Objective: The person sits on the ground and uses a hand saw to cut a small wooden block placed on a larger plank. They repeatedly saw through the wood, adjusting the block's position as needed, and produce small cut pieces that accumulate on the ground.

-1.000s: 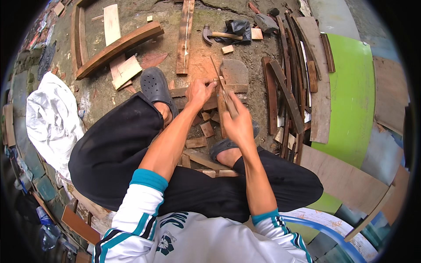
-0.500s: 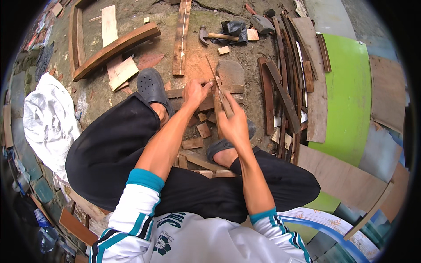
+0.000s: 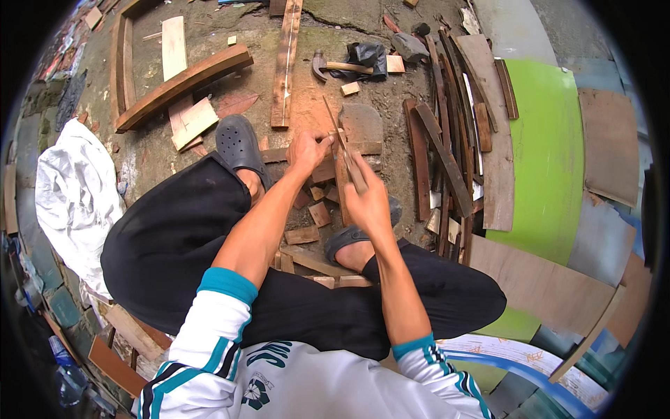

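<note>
fingers of the right hand (image 3: pixel 368 199) clench a saw handle (image 3: pixel 356 174), blade (image 3: pixel 333 124) reaching ahead; left hand (image 3: pixel 307 150) grips the wood strip (image 3: pixel 328 150), steadying it for cutting.

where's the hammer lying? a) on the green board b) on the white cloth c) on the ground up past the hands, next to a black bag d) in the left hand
c, the hammer lies on the ground beyond both hands, its handle touching the black bag, while the right hand holds a thin blade-like tool.
</note>
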A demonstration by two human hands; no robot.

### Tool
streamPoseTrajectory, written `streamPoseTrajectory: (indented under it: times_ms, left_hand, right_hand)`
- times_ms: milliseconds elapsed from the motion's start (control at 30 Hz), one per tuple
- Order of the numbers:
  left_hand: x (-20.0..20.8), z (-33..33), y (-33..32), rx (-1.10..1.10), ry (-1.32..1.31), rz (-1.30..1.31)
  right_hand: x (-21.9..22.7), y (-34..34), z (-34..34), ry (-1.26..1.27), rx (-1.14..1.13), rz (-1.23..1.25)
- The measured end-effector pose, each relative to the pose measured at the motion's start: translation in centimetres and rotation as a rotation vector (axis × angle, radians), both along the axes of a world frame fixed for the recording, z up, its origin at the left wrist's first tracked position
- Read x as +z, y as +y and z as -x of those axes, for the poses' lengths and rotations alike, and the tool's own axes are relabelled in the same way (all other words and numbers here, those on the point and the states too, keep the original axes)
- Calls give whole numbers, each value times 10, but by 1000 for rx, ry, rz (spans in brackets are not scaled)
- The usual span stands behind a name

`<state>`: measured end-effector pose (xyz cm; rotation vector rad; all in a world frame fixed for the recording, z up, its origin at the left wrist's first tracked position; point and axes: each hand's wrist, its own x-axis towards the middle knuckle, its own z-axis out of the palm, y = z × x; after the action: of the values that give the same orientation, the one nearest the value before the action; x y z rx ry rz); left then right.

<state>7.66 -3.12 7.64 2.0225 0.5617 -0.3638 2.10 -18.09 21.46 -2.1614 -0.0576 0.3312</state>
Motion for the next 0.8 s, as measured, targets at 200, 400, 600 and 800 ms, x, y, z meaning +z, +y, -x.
streamPoseTrajectory:
  times_ms: [200,400,600,800]
  left_hand:
    - [-4,-2,7,-7,8,-66]
    - [-1,-19,-23,-85,14,21]
    - [-3,3,10,-51,-24,-36]
    - [9,-7,0,-47,1,-1]
  right_hand:
    - [95,-21,86,269,-114,-121]
    - [-28,7,-56,130,-173,11]
    - [77,-56,101,207,-65,-158]
    - [-19,1,-10,-113,3,47]
